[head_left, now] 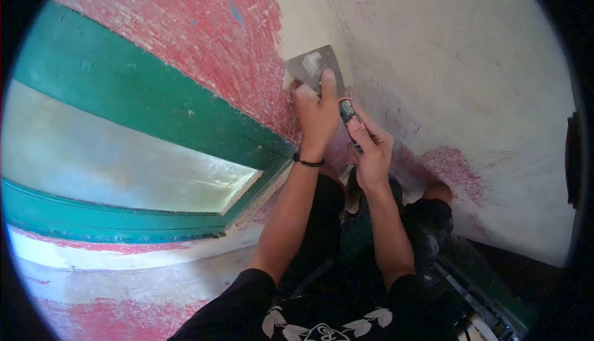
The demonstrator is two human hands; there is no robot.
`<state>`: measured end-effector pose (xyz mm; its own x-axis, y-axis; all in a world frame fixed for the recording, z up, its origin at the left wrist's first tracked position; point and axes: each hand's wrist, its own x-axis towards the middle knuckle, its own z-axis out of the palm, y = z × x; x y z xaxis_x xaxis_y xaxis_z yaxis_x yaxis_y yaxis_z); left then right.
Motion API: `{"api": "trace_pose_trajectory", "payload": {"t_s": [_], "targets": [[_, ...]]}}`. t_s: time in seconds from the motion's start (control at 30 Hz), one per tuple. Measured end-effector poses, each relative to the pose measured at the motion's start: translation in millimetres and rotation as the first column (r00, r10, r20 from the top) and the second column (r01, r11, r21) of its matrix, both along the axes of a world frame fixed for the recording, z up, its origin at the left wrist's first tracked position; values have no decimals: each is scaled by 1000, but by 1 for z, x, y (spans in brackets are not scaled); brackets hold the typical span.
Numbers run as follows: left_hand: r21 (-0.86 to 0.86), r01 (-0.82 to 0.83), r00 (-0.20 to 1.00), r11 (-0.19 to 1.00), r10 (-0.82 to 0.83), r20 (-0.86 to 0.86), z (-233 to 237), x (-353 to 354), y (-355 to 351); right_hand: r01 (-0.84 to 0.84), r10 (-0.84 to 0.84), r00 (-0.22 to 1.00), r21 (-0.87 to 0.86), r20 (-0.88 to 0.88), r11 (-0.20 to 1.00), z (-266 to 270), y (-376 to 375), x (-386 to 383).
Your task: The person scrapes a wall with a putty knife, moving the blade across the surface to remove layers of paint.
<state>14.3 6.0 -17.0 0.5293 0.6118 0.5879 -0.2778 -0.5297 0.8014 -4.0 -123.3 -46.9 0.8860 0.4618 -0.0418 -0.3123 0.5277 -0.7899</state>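
A wide putty knife (335, 63) with a flat grey blade lies against the wall, a whitish smear on its face. My left hand (317, 121), with a dark beaded bracelet at the wrist, grips the blade, its thumb pressed along the face. The dark handle (348, 113) with a printed label is wrapped by the fingers of my right hand (374, 155). Under the blade's edge, the scratched red wall paint (216, 38) meets a smooth cream strip (303, 13). Fingertips behind the blade and handle are partly hidden.
A green window frame (136, 72) with a pale pane (117, 149) fills the left. Whitish wall (458, 50) with red patches (451, 171) spreads on the right. Below are my dark-clothed legs, and a dark green surface with metal rails (476, 307) sits at lower right.
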Motion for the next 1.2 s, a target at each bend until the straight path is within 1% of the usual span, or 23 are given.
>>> {"api": "trace_pose_trajectory", "payload": {"t_s": [0.03,0.07,0.17,0.23,0.27,0.33,0.43,0.5,0.57,0.67,0.77,0.87,0.97,1.0,1.07,1.13,1.2], "targets": [[-23,-5,999,1000,6,53,-8,0,0,-3,5,999,-54,54,999,-4,-2,2],[-49,-11,994,999,16,109,-14,1,0,17,-9,994,-68,106,998,-6,-4,2],[-197,-65,991,978,41,-124,-7,-28,-11,49,-24,965,-90,261,995,-10,-5,-3],[-180,-74,994,981,58,-89,-11,-39,-12,52,-20,935,-80,355,995,-21,-1,-8],[-171,-78,995,982,67,-72,-15,-43,-11,48,-15,933,-85,359,995,-24,-1,-12],[-212,-49,999,976,45,-26,-21,-51,-10,39,-1,929,-95,369,995,-26,-1,-21],[-224,-56,998,973,54,-14,-23,-59,-12,21,-3,943,-48,334,999,-29,2,-30],[-243,-65,998,968,64,-9,-24,-58,-11,-3,23,961,-74,274,997,-23,1,-31],[-293,-58,998,954,64,11,-30,-54,-8,-12,33,969,-88,245,996,-20,0,-31],[-325,-26,999,946,33,16,-24,-55,-10,-4,25,973,-89,230,996,-22,1,-32],[-298,-49,998,953,55,12,-21,-56,-11,-9,26,980,-83,198,997,-23,3,-33],[-236,-75,997,969,73,-20,-17,-57,-9,-14,24,988,-70,150,997,-18,3,-36],[-256,-65,997,964,52,-56,-15,-60,-6,-24,28,994,-43,104,999,-11,4,-42],[-254,-70,996,965,54,-70,-14,-61,-4,-8,12,993,-32,120,999,-11,5,-44],[-249,-76,994,966,54,-93,-12,-62,-3,-6,11,993,-38,121,999,-11,6,-45],[-249,-75,994,966,54,-92,-10,-61,-3,-34,40,995,-73,87,997,-12,4,-46],[-241,-73,995,968,53,-90,-7,-62,-4,8,-5,995,-31,104,999,-12,8,-49]]}}
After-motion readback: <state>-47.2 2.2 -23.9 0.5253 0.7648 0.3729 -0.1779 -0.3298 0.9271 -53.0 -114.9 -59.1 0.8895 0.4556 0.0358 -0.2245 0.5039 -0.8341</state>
